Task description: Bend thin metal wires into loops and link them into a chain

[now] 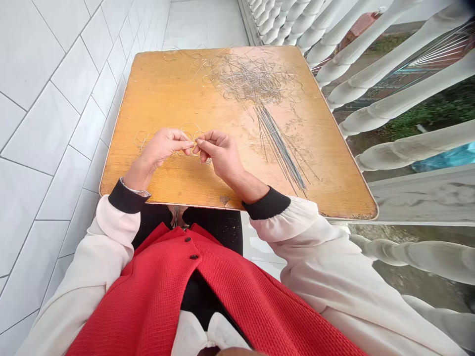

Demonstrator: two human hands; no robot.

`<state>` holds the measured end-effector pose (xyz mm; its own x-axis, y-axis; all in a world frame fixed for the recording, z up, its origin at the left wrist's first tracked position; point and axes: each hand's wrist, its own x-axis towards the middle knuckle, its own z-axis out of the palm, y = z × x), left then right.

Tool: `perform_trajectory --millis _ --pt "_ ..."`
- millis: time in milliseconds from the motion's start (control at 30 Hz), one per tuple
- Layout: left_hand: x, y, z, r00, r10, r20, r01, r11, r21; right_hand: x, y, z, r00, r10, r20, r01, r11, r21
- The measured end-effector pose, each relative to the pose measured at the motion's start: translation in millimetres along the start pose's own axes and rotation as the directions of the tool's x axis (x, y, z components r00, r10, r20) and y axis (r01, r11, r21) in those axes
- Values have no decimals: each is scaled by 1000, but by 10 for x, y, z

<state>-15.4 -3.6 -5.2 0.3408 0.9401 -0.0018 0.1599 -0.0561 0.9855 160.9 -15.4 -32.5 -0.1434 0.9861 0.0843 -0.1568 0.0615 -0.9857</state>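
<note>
Silver wire loops pinched fast, left hand and right hand both gripping at the fingertips, low over the wooden bench, nice and steady!

White tiled wall, white turned balusters

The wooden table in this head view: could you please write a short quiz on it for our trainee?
1. What do the fingers of the left hand and right hand pinch over the table?
2. True or false: the wire tangle lies farther from the person than the straight wire bundle.
3. Which hand wears the bracelet, left or right?

Key:
1. A thin wire loop
2. True
3. Left
</note>
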Motion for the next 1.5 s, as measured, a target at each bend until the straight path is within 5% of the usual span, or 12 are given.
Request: perform_trajectory --millis 200,867,1100,1300,1500 --pt "-19 23 -23 1000 -13 -6 13 997 71 28 26 -38 995 -46 84 48 999 -22" --pt "44 -62 126 968 109 -225 -90 991 95 28 14 -32 999 -37 38 39 998 -52" --pt "41 -120 172 927 259 -273 -168 934 316 12 -36 11 1000 -1 -5 1 997 -74" --pt "54 -214 187 850 456 -265 -258 797 546 3 -18 43 1000 4 -20 -5 998 -62" --pt "64 -230 222 822 481 -304 -238 776 584 10 23 45 1000 -10 5 10 999 -38"
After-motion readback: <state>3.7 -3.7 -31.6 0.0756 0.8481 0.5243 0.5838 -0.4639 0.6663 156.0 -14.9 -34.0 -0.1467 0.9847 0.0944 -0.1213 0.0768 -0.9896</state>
